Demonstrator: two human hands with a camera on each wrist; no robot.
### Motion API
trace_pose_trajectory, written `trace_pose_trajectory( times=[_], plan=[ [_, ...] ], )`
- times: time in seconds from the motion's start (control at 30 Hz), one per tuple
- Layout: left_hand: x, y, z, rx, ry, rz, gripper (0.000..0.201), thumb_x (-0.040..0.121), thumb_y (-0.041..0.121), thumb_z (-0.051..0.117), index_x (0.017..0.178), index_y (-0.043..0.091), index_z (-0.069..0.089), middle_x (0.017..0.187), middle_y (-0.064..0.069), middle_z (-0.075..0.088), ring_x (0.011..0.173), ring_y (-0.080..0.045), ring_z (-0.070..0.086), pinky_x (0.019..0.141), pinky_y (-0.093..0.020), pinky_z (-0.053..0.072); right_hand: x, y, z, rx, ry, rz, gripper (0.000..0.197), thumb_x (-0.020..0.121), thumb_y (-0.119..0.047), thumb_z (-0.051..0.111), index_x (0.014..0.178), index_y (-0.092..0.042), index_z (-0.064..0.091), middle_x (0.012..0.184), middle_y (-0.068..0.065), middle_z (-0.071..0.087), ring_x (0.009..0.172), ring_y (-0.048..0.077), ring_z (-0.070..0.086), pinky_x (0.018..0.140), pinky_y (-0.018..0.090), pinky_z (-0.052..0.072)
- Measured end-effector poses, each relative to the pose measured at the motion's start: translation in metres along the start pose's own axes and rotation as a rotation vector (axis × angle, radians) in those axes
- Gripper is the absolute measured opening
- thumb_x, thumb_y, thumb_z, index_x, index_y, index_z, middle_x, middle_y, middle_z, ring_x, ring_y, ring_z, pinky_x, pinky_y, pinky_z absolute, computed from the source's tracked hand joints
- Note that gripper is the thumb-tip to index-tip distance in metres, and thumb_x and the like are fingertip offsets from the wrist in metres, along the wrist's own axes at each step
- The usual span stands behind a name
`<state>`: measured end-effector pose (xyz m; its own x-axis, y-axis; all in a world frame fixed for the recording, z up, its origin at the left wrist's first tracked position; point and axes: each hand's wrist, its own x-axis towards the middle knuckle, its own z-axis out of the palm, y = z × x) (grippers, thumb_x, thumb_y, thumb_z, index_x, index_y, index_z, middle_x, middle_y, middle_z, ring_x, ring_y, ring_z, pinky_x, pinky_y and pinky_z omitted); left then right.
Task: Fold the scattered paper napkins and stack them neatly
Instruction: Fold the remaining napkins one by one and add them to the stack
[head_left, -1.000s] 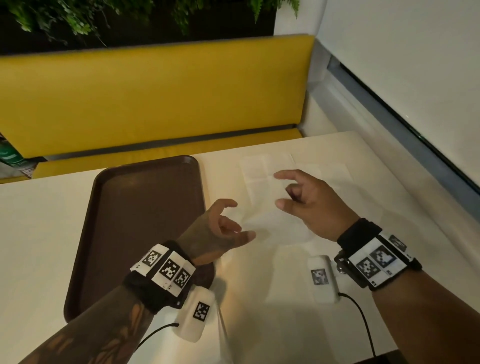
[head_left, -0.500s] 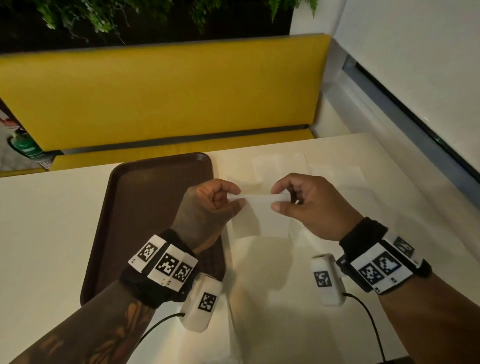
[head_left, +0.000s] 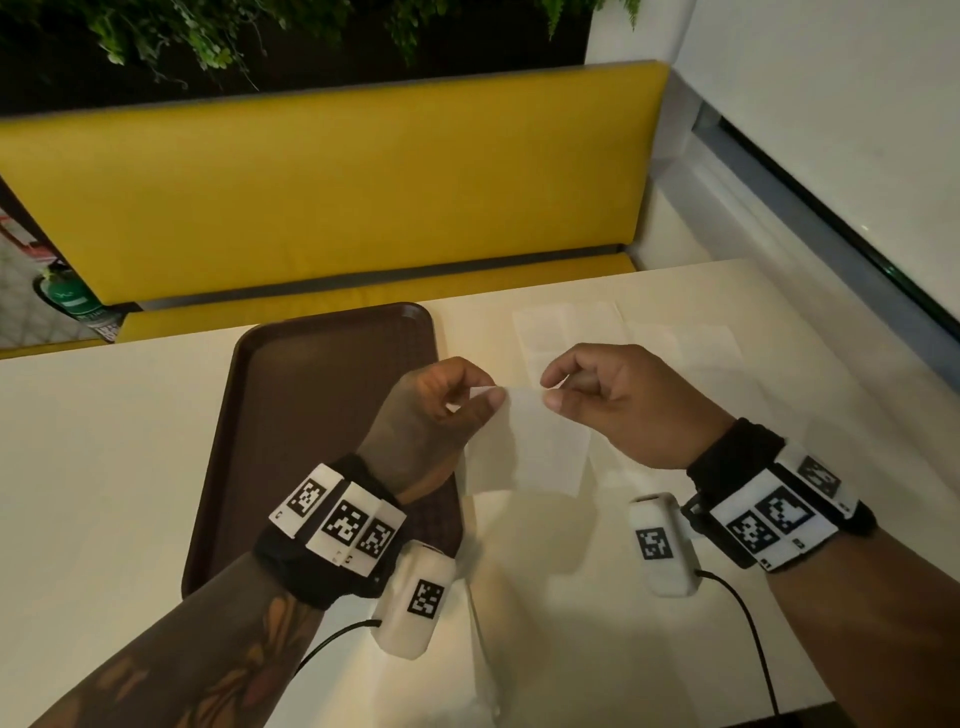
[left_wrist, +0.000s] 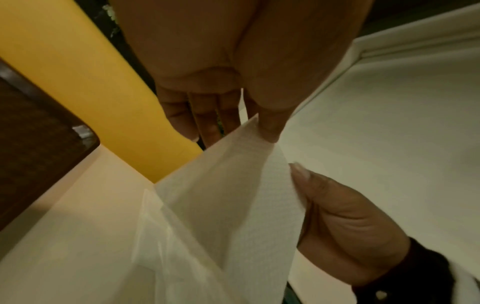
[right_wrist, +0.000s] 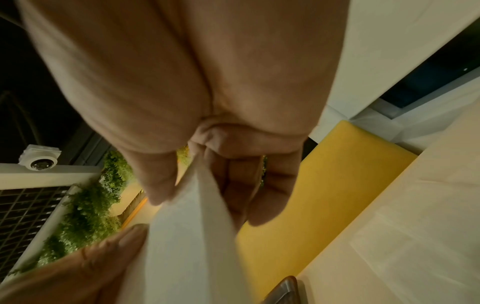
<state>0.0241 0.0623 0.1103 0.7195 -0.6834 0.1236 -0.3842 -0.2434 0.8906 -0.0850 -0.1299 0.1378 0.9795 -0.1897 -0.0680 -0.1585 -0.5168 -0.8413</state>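
A thin white paper napkin (head_left: 524, 441) hangs above the table, held up by its top edge. My left hand (head_left: 480, 397) pinches its top left corner between thumb and fingers. My right hand (head_left: 553, 392) pinches its top right corner. In the left wrist view the napkin (left_wrist: 228, 205) hangs from my left hand's fingertips (left_wrist: 270, 131), with the right hand's thumb against its other edge. In the right wrist view the napkin (right_wrist: 187, 236) drops between my right thumb and fingers. Two more napkins lie flat on the table behind, one (head_left: 566, 325) at centre and one (head_left: 685, 340) to its right.
A brown plastic tray (head_left: 311, 415) lies on the cream table (head_left: 93, 467) left of my hands. A yellow bench (head_left: 322, 192) runs along the far side of the table. A white wall and window ledge (head_left: 810, 218) border the right edge.
Both hands went from open above the table to pinching the napkin's top corners, and they have lifted it so it now hangs between them, slightly higher than half a second ago.
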Motion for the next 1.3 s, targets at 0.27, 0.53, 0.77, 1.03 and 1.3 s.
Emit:
trace_pose_trajectory(
  times=[0.27, 0.53, 0.77, 1.03, 1.3],
  plan=[
    [-0.005, 0.011, 0.000, -0.160, -0.068, -0.181, 0.017, 0.091, 0.025, 0.056, 0.095, 0.011, 0.066, 0.092, -0.015, 0.072, 0.082, -0.030, 0.069, 0.074, -0.045, 0.056, 0.003, 0.000, 0.003, -0.002, -0.018, 0.023, 0.014, 0.091, -0.027, 0.065, 0.085, -0.017, 0.072, 0.073, 0.003, 0.072, 0.063, 0.021, 0.063, 0.059, 0.027, 0.051],
    [-0.010, -0.001, -0.002, -0.218, -0.060, -0.238, 0.012, 0.081, 0.024, 0.066, 0.089, 0.016, 0.065, 0.090, -0.004, 0.074, 0.080, -0.020, 0.072, 0.069, -0.031, 0.060, 0.003, -0.003, 0.006, 0.003, -0.074, 0.077, 0.013, 0.092, -0.019, 0.065, 0.085, -0.009, 0.069, 0.048, -0.014, 0.060, 0.043, -0.001, 0.053, 0.051, 0.011, 0.041],
    [-0.045, -0.029, -0.025, -0.235, -0.134, -0.425, 0.017, 0.080, 0.012, 0.069, 0.096, 0.014, 0.063, 0.089, -0.003, 0.074, 0.084, -0.020, 0.072, 0.074, -0.035, 0.060, 0.000, 0.007, 0.041, 0.043, -0.306, 0.161, 0.005, 0.093, -0.011, 0.061, 0.093, -0.009, 0.066, 0.064, -0.002, 0.069, 0.055, 0.003, 0.061, 0.054, 0.021, 0.046],
    [-0.126, -0.077, -0.032, 0.061, -0.209, -0.667, 0.033, 0.077, 0.014, 0.076, 0.104, 0.011, 0.058, 0.095, -0.011, 0.070, 0.080, -0.027, 0.071, 0.075, -0.050, 0.059, -0.017, 0.022, 0.121, -0.073, -0.530, 0.228, 0.013, 0.088, -0.018, 0.069, 0.097, -0.009, 0.064, 0.070, 0.002, 0.071, 0.059, 0.010, 0.065, 0.069, 0.031, 0.056],
    [-0.158, -0.092, -0.013, 0.219, -0.110, -0.779, 0.040, 0.075, 0.025, 0.078, 0.107, 0.021, 0.053, 0.070, 0.000, 0.068, 0.057, -0.010, 0.066, 0.054, -0.018, 0.049, -0.036, 0.045, 0.171, -0.252, -0.463, 0.257, 0.023, 0.085, -0.024, 0.072, 0.103, -0.016, 0.061, 0.088, -0.001, 0.064, 0.082, 0.017, 0.064, 0.081, 0.035, 0.055]
  ],
)
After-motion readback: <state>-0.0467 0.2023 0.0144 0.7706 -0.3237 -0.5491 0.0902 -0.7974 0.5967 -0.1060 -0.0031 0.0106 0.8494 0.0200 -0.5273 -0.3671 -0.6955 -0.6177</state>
